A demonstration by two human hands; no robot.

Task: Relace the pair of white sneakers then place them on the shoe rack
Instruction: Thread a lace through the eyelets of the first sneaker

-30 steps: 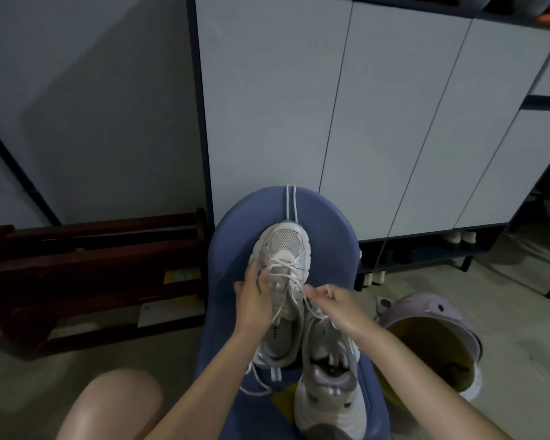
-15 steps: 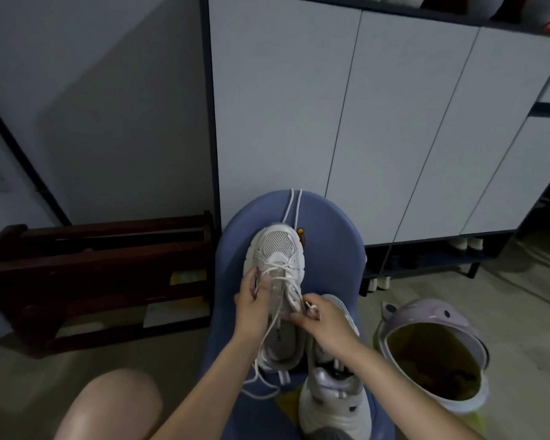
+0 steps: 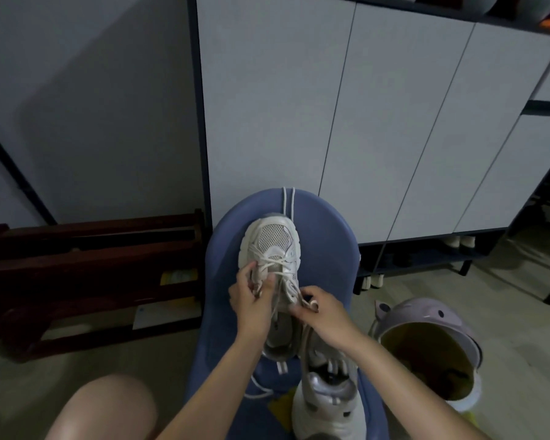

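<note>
One white sneaker (image 3: 272, 242) lies toe-away on a blue seat (image 3: 327, 249), its lace crossed over the upper eyelets. My left hand (image 3: 251, 300) grips the sneaker's left side, fingers curled at the eyelets. My right hand (image 3: 323, 314) pinches the white lace (image 3: 291, 289) at the right eyelets. Two lace strands (image 3: 288, 201) trail past the toe over the seat's far edge. The second white sneaker (image 3: 327, 398) lies nearer me, under my right forearm, without visible lacing.
A dark wooden shoe rack (image 3: 86, 281) stands low at the left. White cabinet doors (image 3: 378, 122) rise behind the seat, with shoes on an open bottom shelf (image 3: 426, 258). A lilac bin (image 3: 426, 347) sits on the floor at right. My bare knee (image 3: 105, 408) is lower left.
My right hand has moved in from the second sneaker's side to the first sneaker's right eyelets, drawing the lace closer. My left hand stays on the sneaker's left side.
</note>
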